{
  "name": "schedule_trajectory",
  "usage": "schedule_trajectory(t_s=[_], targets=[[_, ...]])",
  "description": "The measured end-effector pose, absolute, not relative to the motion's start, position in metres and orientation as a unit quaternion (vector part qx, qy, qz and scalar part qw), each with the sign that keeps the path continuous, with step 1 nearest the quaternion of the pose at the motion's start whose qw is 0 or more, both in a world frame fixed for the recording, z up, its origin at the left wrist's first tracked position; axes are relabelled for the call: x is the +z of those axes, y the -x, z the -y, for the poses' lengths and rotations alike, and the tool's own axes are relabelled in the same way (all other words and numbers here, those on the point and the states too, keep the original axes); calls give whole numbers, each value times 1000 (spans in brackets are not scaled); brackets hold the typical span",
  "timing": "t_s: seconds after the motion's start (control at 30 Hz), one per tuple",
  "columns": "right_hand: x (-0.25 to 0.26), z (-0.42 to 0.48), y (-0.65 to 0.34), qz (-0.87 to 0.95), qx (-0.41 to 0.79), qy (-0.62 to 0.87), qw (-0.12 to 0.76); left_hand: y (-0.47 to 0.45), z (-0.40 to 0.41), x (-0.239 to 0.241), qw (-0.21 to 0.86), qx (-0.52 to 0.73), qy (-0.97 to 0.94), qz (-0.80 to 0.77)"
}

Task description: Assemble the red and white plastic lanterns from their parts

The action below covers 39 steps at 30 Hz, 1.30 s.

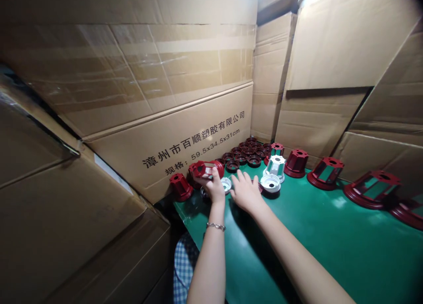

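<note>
My left hand (214, 188) is closed around a red plastic lantern-shaped housing (200, 169), tipped on its side above the table. My right hand (246, 193) is low over the table, palm down, with its fingers apart. A dark red piece (260, 188) shows partly at that hand's right edge; whether the fingers touch it is unclear. Between the hands lies a white round cap (226, 185). Just right of my right hand are a white cup-like cap (270, 183) and a white housing (276, 164). Another red housing (180, 187) stands upright left of my left hand.
Several dark red ring caps (241, 157) are grouped at the back of the green table (317, 233). Several red housings (325, 172) line its far right edge. A printed cardboard box (205, 136) walls the back left; more cartons (310, 119) rise behind.
</note>
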State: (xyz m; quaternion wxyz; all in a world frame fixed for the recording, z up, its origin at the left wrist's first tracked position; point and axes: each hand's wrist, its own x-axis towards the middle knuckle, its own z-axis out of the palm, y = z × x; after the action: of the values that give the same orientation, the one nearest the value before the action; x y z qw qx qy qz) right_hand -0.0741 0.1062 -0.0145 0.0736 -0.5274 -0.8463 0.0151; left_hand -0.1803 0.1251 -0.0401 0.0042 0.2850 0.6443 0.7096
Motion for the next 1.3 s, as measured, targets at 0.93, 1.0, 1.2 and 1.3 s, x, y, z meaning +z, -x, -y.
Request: schedule_trajectory(t_s=[0.93,1.0,1.2,1.3], targets=[[40,-136,-6,267,768,291,503,158,-123,-51,-38,604,-514,-608],[43,-134,-6,181,799,258,513,157,-123,-50,-51,599,-523,-604],[43,-136,-2,183,785,260,532,152,-121,-42,-104,571,-567,-584],[35,-141,2,238,717,277,594,149,-121,-39,-119,533,-597,-588]])
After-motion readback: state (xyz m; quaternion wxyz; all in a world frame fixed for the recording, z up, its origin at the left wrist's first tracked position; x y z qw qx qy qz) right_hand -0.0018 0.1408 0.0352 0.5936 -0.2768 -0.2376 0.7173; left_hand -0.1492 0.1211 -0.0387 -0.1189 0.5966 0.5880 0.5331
